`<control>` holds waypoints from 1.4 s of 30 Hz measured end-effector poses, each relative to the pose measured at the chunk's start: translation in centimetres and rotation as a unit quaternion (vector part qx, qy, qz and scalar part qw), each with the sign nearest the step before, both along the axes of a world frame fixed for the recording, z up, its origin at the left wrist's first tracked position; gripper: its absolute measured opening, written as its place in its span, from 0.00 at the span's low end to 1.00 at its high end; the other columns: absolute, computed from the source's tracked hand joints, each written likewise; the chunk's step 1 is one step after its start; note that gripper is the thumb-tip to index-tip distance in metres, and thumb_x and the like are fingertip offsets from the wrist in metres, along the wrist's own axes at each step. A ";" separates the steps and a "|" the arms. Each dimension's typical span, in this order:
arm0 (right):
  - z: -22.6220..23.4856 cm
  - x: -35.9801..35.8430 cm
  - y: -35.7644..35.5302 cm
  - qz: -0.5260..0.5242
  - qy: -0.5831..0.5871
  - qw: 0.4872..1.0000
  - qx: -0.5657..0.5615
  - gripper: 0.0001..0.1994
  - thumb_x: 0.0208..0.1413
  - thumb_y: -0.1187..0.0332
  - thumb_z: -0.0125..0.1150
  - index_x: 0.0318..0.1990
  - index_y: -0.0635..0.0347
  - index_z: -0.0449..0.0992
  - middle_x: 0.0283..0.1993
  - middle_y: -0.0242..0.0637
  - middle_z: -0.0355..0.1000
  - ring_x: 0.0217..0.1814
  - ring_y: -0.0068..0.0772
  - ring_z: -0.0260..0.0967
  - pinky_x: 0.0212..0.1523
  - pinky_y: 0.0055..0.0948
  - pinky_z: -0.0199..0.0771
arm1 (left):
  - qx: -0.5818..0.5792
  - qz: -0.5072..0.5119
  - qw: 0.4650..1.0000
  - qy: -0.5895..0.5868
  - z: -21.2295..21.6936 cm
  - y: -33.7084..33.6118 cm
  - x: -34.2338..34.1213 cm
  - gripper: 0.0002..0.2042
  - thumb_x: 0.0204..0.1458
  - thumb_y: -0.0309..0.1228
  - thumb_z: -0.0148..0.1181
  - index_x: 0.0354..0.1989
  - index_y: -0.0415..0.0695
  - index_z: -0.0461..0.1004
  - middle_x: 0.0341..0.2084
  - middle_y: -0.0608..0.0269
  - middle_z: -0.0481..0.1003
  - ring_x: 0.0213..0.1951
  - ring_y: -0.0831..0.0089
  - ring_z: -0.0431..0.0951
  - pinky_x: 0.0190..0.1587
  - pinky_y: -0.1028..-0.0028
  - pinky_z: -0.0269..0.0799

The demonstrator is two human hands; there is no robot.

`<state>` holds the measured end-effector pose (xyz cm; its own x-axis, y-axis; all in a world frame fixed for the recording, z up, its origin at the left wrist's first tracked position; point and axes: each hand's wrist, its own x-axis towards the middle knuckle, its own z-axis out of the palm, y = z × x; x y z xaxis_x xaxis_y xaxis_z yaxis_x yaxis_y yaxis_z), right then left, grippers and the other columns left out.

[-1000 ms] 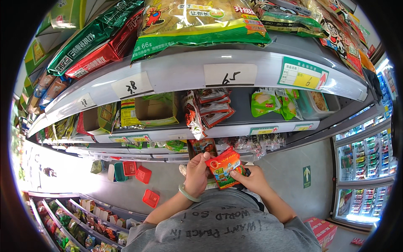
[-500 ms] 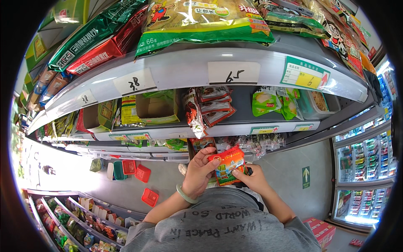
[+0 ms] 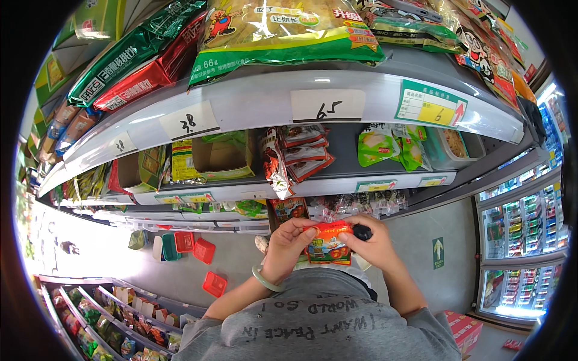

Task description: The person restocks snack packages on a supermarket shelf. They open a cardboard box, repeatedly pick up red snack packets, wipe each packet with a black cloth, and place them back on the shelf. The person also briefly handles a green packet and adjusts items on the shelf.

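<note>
Close to my body, both hands hold a small red, orange and green snack packet (image 3: 329,247) by its red top edge. My left hand (image 3: 288,245), with a pale bangle at the wrist, pinches the packet's upper left corner between thumb and fingers. At the upper right, the thumb of my right hand (image 3: 374,245) presses on the packet's front. A small rounded black object (image 3: 362,232) shows at my right fingers; what it is I cannot tell. Just beyond the packet, an open box (image 3: 289,209) of red packets sits on a lower shelf.
Ahead rise curved shelves (image 3: 253,93) with price cards, snack bags (image 3: 289,30) and green packets (image 3: 379,147). Red baskets (image 3: 205,249) stand on the floor at left. Lit drink fridges (image 3: 521,234) line the right; a red carton (image 3: 460,331) is at lower right.
My right hand has moved up along the packet to its top right edge. The packet now sits more level, its top edge stretched between both hands.
</note>
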<state>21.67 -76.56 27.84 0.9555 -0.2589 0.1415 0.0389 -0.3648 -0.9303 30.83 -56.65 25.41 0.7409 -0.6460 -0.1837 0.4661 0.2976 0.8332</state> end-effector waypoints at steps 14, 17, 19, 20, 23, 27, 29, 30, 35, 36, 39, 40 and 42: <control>-1.7 0.3 1.6 -0.027 0.125 0.992 -0.005 0.20 0.49 0.53 0.72 0.41 0.60 0.79 0.33 0.37 0.77 0.36 0.30 0.75 0.38 0.28 0.72 | 0.048 -0.054 0.997 -0.012 -1.2 0.1 0.6 0.15 0.61 0.30 0.59 0.54 0.37 0.71 0.47 0.64 0.77 0.46 0.79 0.76 0.51 0.75 0.72; -2.6 0.1 0.6 0.086 0.209 0.974 -0.003 0.26 0.49 0.41 0.67 0.44 0.52 0.81 0.37 0.38 0.79 0.40 0.41 0.78 0.43 0.36 0.74 | 0.045 -0.047 0.997 0.028 -1.7 0.2 0.7 0.15 0.62 0.31 0.58 0.54 0.37 0.71 0.47 0.64 0.77 0.46 0.79 0.76 0.51 0.74 0.72; -2.6 0.2 0.4 0.099 0.207 0.973 -0.005 0.27 0.48 0.41 0.67 0.44 0.54 0.81 0.37 0.39 0.79 0.42 0.41 0.77 0.43 0.35 0.74 | 0.017 -0.024 0.998 0.052 -2.2 -0.2 0.4 0.15 0.62 0.32 0.57 0.54 0.37 0.71 0.47 0.64 0.77 0.46 0.78 0.76 0.50 0.74 0.73; -2.6 0.2 0.4 0.105 0.206 0.973 -0.006 0.27 0.48 0.41 0.68 0.44 0.55 0.81 0.37 0.39 0.78 0.43 0.40 0.77 0.43 0.35 0.74 | 0.003 -0.012 0.998 0.065 -2.4 -0.3 0.3 0.15 0.63 0.32 0.57 0.54 0.38 0.72 0.47 0.64 0.77 0.46 0.78 0.77 0.50 0.74 0.73; -3.6 -0.1 0.0 0.124 0.135 0.976 -0.119 0.25 0.52 0.45 0.66 0.42 0.60 0.80 0.37 0.40 0.76 0.43 0.40 0.75 0.43 0.34 0.72 | -0.019 0.015 0.996 0.089 -2.4 -0.5 0.8 0.15 0.63 0.35 0.56 0.54 0.38 0.72 0.47 0.63 0.78 0.46 0.77 0.77 0.49 0.73 0.74; -4.7 0.1 0.2 0.144 0.146 0.978 0.032 0.20 0.58 0.52 0.64 0.38 0.64 0.79 0.36 0.40 0.74 0.40 0.39 0.73 0.41 0.33 0.71 | -0.013 -0.018 0.986 0.163 -3.7 0.1 1.4 0.16 0.64 0.34 0.54 0.56 0.39 0.69 0.49 0.58 0.77 0.47 0.72 0.79 0.51 0.70 0.77; -5.0 0.1 0.3 0.144 0.141 0.976 0.081 0.17 0.59 0.55 0.63 0.36 0.65 0.78 0.35 0.40 0.74 0.38 0.39 0.71 0.40 0.33 0.70 | -0.014 -0.035 0.977 0.208 -4.1 0.4 1.8 0.17 0.65 0.35 0.53 0.57 0.39 0.69 0.49 0.58 0.77 0.48 0.71 0.79 0.50 0.69 0.77; -5.3 0.1 0.2 0.147 0.137 0.976 0.082 0.17 0.59 0.56 0.63 0.36 0.65 0.78 0.33 0.38 0.72 0.37 0.34 0.69 0.39 0.31 0.68 | 0.006 -0.056 0.978 0.200 -3.7 0.7 2.2 0.16 0.64 0.35 0.54 0.55 0.39 0.70 0.48 0.59 0.78 0.47 0.72 0.80 0.50 0.70 0.77; -4.7 0.0 -1.0 0.158 0.155 0.975 0.032 0.16 0.58 0.58 0.65 0.33 0.66 0.79 0.28 0.33 0.68 0.32 0.27 0.66 0.35 0.29 0.66 | 0.084 -0.198 0.966 0.140 -3.6 3.8 5.7 0.22 0.60 0.41 0.60 0.56 0.38 0.70 0.45 0.61 0.78 0.45 0.76 0.79 0.49 0.74 0.77; -4.3 0.0 -1.0 0.165 0.147 0.975 -0.006 0.17 0.58 0.57 0.65 0.32 0.66 0.79 0.28 0.34 0.68 0.32 0.28 0.67 0.35 0.29 0.66 | 0.092 -0.235 0.961 0.111 -3.5 3.9 6.0 0.24 0.59 0.42 0.61 0.57 0.37 0.69 0.45 0.62 0.78 0.45 0.76 0.79 0.49 0.75 0.76; -3.3 0.1 -0.7 0.171 0.130 0.971 -0.101 0.17 0.56 0.56 0.66 0.31 0.65 0.79 0.28 0.35 0.69 0.31 0.33 0.69 0.33 0.31 0.67 | 0.150 -0.270 0.951 -0.017 -2.3 3.5 6.0 0.27 0.54 0.38 0.68 0.58 0.36 0.68 0.45 0.63 0.77 0.45 0.79 0.77 0.49 0.77 0.75; -3.1 0.1 -0.5 0.162 0.128 0.971 -0.118 0.17 0.55 0.56 0.67 0.31 0.64 0.79 0.29 0.36 0.70 0.31 0.34 0.70 0.33 0.31 0.68 | 0.172 -0.285 0.941 -0.065 -1.9 3.3 6.2 0.27 0.53 0.36 0.69 0.58 0.36 0.68 0.44 0.63 0.77 0.45 0.80 0.76 0.49 0.77 0.74; -3.1 0.2 -0.2 0.132 0.153 0.968 -0.146 0.17 0.54 0.54 0.66 0.31 0.62 0.80 0.31 0.36 0.71 0.33 0.37 0.72 0.33 0.33 0.69 | 0.209 -0.271 0.936 -0.082 -1.5 3.0 6.7 0.27 0.51 0.35 0.71 0.56 0.35 0.69 0.44 0.63 0.78 0.44 0.80 0.76 0.49 0.77 0.74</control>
<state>21.91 -76.73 24.73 0.9917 0.0075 -0.1284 -0.0951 -0.6292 -0.7714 37.56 -53.61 23.89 0.3658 -0.8325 -0.4161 0.3097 -0.3127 0.8979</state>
